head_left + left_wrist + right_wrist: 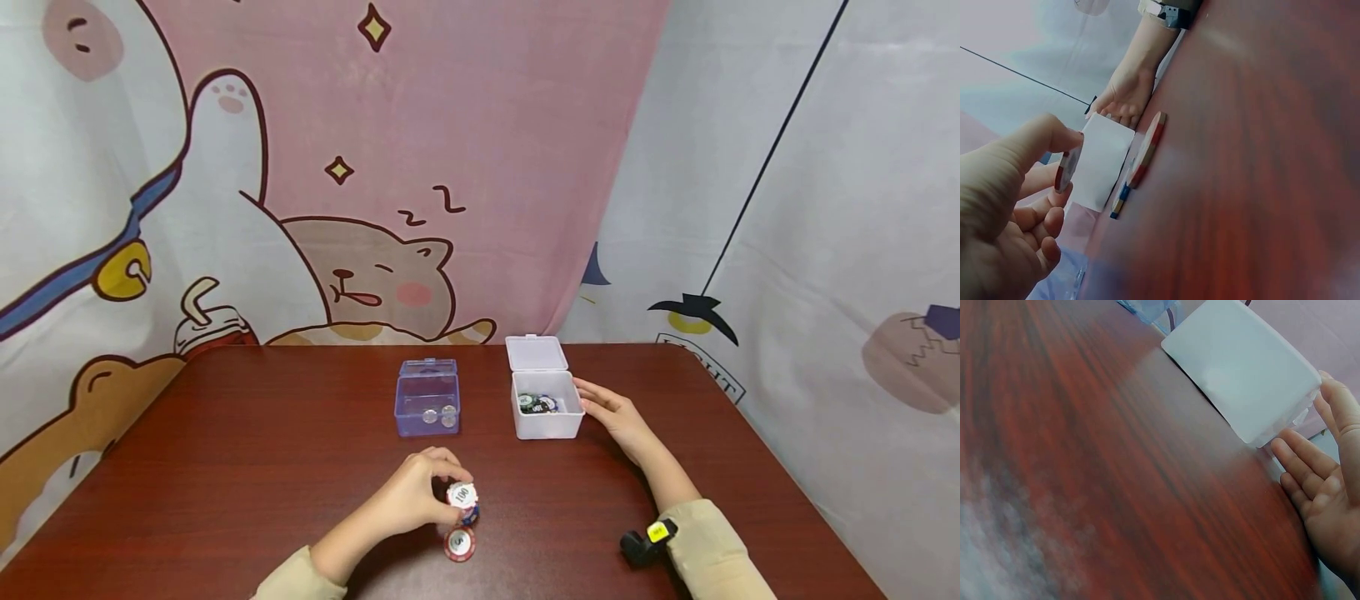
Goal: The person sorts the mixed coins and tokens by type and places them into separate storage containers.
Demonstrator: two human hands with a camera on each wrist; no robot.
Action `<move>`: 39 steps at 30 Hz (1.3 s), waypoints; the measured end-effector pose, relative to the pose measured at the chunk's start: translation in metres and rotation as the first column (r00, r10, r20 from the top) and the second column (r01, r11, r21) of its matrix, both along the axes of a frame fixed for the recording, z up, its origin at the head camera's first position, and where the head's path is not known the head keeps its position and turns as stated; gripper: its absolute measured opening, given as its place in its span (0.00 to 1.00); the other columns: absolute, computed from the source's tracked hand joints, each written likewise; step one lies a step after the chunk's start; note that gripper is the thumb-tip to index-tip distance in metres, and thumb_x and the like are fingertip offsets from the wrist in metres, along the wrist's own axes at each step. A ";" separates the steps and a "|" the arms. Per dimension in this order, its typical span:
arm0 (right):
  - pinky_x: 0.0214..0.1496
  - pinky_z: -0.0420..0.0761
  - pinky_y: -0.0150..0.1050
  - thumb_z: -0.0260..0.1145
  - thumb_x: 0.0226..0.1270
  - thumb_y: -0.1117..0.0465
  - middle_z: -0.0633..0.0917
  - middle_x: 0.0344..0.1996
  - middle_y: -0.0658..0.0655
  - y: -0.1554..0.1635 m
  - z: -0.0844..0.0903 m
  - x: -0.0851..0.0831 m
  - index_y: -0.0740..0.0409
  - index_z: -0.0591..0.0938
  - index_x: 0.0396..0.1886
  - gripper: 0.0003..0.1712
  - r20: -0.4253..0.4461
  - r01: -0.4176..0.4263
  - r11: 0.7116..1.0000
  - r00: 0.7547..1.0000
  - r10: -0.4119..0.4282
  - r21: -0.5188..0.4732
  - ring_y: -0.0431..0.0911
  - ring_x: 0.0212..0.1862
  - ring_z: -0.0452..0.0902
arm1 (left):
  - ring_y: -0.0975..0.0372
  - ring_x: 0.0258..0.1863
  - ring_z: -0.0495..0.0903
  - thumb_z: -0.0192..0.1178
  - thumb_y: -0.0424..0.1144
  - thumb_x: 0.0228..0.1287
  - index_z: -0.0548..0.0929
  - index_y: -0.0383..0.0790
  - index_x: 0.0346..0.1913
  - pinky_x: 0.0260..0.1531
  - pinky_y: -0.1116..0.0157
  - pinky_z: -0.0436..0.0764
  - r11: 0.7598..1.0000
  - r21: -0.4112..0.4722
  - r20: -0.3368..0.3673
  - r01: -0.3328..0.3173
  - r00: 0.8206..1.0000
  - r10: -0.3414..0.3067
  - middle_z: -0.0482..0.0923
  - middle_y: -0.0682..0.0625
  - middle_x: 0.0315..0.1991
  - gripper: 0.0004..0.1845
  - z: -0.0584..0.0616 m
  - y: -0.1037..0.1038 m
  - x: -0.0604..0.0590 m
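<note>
Between thumb and fingertips, my left hand [422, 492] pinches a white-faced poker chip [462, 496] marked 100, raised off the table in the left wrist view. A blue-edged chip [470, 515] lies partly hidden beneath it in the head view. Nearer me, a red poker chip [460, 543] marked 5 is flat on the table. My right hand [615, 419] rests with relaxed fingers against the right side of a white plastic box [547, 427]. That box has its lid up and holds several dark and green chips [537, 404].
Left of the white box stands a translucent blue box [426, 427] with its lid raised and a few clear round pieces [447, 416] inside. Both boxes are toward the back of the dark red wooden table [262, 450]. A printed curtain [517, 167] hangs behind.
</note>
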State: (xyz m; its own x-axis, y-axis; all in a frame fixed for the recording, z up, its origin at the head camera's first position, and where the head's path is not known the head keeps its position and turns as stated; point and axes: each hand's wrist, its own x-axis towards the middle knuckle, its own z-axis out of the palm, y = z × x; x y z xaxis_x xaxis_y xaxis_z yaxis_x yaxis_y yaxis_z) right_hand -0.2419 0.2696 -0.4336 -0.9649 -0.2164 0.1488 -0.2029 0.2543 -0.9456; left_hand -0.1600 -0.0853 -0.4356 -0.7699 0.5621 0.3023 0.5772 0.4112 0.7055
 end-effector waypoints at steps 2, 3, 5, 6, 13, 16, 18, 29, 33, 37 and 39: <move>0.52 0.69 0.28 0.58 0.71 0.64 0.74 0.59 0.70 0.000 0.000 0.000 0.66 0.68 0.67 0.27 0.001 -0.001 1.000 1.000 0.001 -0.005 0.59 0.62 0.67 | 0.67 0.39 0.73 0.74 0.33 0.37 0.88 0.41 0.38 0.41 0.64 0.74 1.000 0.011 -0.015 -0.006 1.000 0.006 0.77 0.63 0.35 0.18 0.001 0.004 -0.004; 0.52 0.69 0.28 0.58 0.71 0.64 0.74 0.59 0.70 0.000 0.000 0.000 0.66 0.68 0.67 0.27 0.001 -0.003 1.000 1.000 0.003 -0.008 0.59 0.62 0.67 | 0.67 0.39 0.73 0.74 0.33 0.36 0.88 0.41 0.38 0.40 0.64 0.74 1.000 0.017 -0.022 -0.008 1.000 0.009 0.77 0.63 0.34 0.18 0.002 0.007 -0.006; 0.52 0.69 0.28 0.58 0.71 0.64 0.73 0.59 0.71 0.000 0.000 -0.001 0.66 0.68 0.67 0.27 -0.001 -0.004 1.000 1.000 0.004 -0.011 0.59 0.62 0.67 | 0.67 0.39 0.73 0.74 0.33 0.36 0.88 0.40 0.38 0.40 0.64 0.74 1.000 0.026 -0.035 -0.012 0.999 0.013 0.77 0.63 0.34 0.18 0.003 0.012 -0.009; 0.52 0.70 0.28 0.58 0.71 0.64 0.73 0.59 0.71 0.000 0.000 -0.001 0.66 0.68 0.67 0.27 -0.001 -0.005 1.000 1.000 0.005 -0.011 0.59 0.62 0.67 | 0.66 0.39 0.74 0.74 0.33 0.37 0.88 0.40 0.38 0.39 0.65 0.75 0.999 0.032 -0.044 -0.013 0.999 0.014 0.77 0.62 0.34 0.18 0.004 0.014 -0.011; 0.52 0.70 0.28 0.59 0.71 0.63 0.74 0.59 0.69 0.003 -0.004 -0.004 0.65 0.69 0.67 0.27 -0.004 -0.005 1.000 1.000 0.005 0.001 0.55 0.61 0.68 | 0.65 0.36 0.75 0.74 0.33 0.39 0.88 0.38 0.39 0.35 0.65 0.76 0.998 0.057 -0.049 -0.024 0.998 0.027 0.78 0.60 0.34 0.18 0.010 0.029 -0.022; 0.52 0.70 0.28 0.60 0.71 0.61 0.75 0.59 0.68 0.007 -0.016 -0.013 0.62 0.69 0.68 0.27 -0.006 -0.006 1.000 1.000 0.006 -0.014 0.51 0.60 0.70 | 0.65 0.36 0.74 0.74 0.34 0.40 0.88 0.38 0.40 0.35 0.66 0.75 0.998 0.060 -0.057 -0.038 0.998 0.041 0.78 0.60 0.34 0.18 0.012 0.033 -0.026; 0.53 0.70 0.28 0.60 0.71 0.60 0.75 0.60 0.66 0.010 -0.023 -0.018 0.60 0.70 0.68 0.27 -0.006 -0.003 1.000 1.000 0.003 -0.026 0.48 0.60 0.70 | 0.65 0.36 0.74 0.74 0.34 0.40 0.88 0.38 0.40 0.35 0.67 0.74 0.997 0.066 -0.064 -0.047 0.997 0.051 0.78 0.59 0.34 0.18 0.013 0.036 -0.029; 0.52 0.70 0.28 0.59 0.71 0.62 0.74 0.60 0.68 0.006 -0.016 -0.012 0.62 0.69 0.68 0.27 -0.004 -0.005 1.000 1.000 0.005 -0.028 0.51 0.61 0.69 | 0.61 0.35 0.75 0.74 0.32 0.39 0.88 0.37 0.39 0.34 0.63 0.75 0.991 0.120 -0.102 -0.064 0.992 0.077 0.78 0.58 0.32 0.17 0.018 0.051 -0.042; 0.52 0.70 0.27 0.58 0.71 0.64 0.73 0.59 0.71 0.002 -0.005 -0.005 0.66 0.68 0.68 0.27 -0.005 -0.009 1.000 1.000 0.009 -0.012 0.58 0.62 0.67 | 0.61 0.37 0.75 0.75 0.32 0.39 0.88 0.37 0.39 0.36 0.62 0.75 0.989 0.124 -0.105 -0.082 0.990 0.095 0.78 0.58 0.32 0.18 0.022 0.055 -0.046; 0.52 0.70 0.27 0.58 0.71 0.64 0.73 0.59 0.71 0.001 -0.005 -0.004 0.66 0.68 0.68 0.27 -0.004 -0.006 1.000 1.000 0.006 -0.003 0.59 0.62 0.67 | 0.62 0.38 0.74 0.75 0.33 0.39 0.88 0.38 0.39 0.37 0.63 0.74 0.987 0.120 -0.111 -0.104 0.987 0.118 0.79 0.58 0.32 0.18 0.027 0.060 -0.050; 0.52 0.70 0.27 0.59 0.71 0.63 0.74 0.59 0.70 0.003 -0.010 -0.007 0.64 0.68 0.68 0.27 -0.004 -0.004 1.000 1.000 0.004 -0.009 0.57 0.62 0.68 | 0.63 0.37 0.74 0.75 0.34 0.38 0.89 0.39 0.39 0.36 0.64 0.73 0.987 0.112 -0.125 -0.118 0.983 0.131 0.78 0.58 0.32 0.18 0.030 0.063 -0.053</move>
